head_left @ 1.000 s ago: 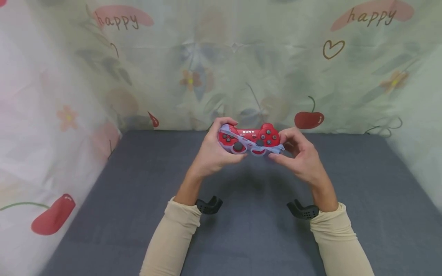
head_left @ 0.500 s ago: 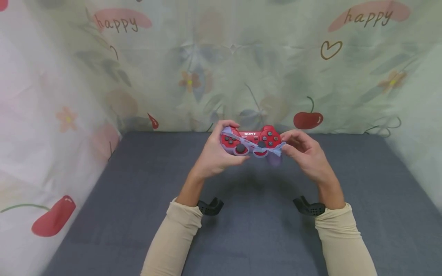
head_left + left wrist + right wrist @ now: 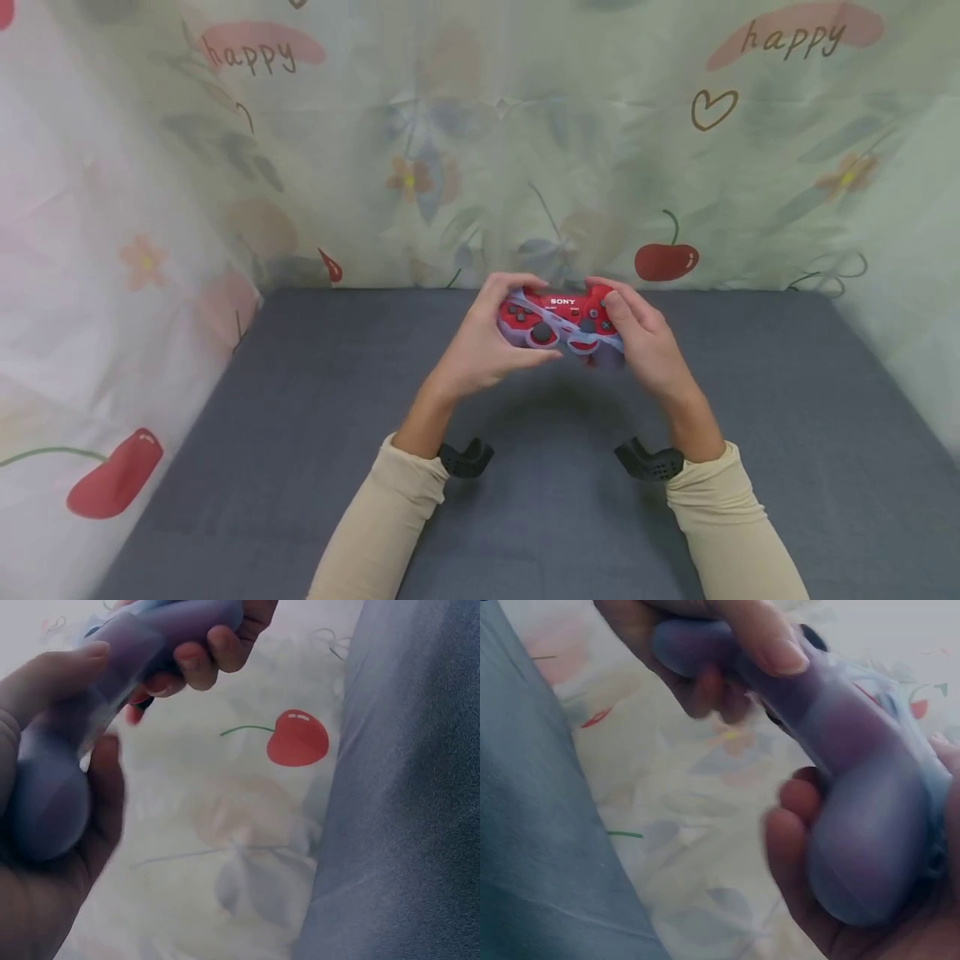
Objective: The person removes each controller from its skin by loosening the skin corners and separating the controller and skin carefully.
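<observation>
A red game controller (image 3: 564, 310) marked SONY is held up over the far part of the table. A translucent bluish-purple silicone cover (image 3: 866, 832) wraps its underside and grips, with an edge running slantwise across the front around the thumbsticks. My left hand (image 3: 483, 337) grips the left end, fingers along the top and thumb below. At the right end my right hand (image 3: 654, 343) grips controller and cover, its thumb pressed on the front by the round buttons. In the left wrist view, both hands curl around the covered grips.
A dark grey cloth (image 3: 300, 433) covers the table. Behind it and at the sides hangs a pale curtain (image 3: 465, 150) printed with cherries, flowers and "happy". Black wrist mounts (image 3: 467, 458) sit at both cuffs.
My right hand has moved from pinching the cover's right edge to gripping that end, thumb over the front. The controller has shifted slightly right and down, with the left hand still holding it.
</observation>
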A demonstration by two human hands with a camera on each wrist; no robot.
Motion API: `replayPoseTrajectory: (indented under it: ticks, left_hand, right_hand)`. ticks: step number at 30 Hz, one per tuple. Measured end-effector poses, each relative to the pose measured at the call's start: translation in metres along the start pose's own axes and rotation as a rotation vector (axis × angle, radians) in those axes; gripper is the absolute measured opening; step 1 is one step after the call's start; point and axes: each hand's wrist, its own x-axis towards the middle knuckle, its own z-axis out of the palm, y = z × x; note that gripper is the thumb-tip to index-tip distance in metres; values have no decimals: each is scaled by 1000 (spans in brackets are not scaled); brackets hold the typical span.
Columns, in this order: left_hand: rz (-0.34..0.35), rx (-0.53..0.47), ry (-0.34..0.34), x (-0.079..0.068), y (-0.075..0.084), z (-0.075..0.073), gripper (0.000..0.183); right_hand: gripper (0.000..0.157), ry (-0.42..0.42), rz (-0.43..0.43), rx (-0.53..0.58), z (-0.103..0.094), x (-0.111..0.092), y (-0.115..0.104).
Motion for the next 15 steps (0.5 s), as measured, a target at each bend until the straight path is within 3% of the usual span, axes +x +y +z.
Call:
replayPoseTrajectory:
  ticks: [4, 10, 15]
  left_hand:
    - [61, 185, -15, -1, 2, 0, 54]
    - [68, 302, -26, -3, 4, -1, 50]
    - [79, 465, -23, -4, 6, -3, 43]
  right_hand:
    - [47, 38, 6, 12, 4, 1, 2]
    - [46, 98, -11, -8, 5, -1, 1]
    - [46, 144, -15, -79, 1, -1, -1]
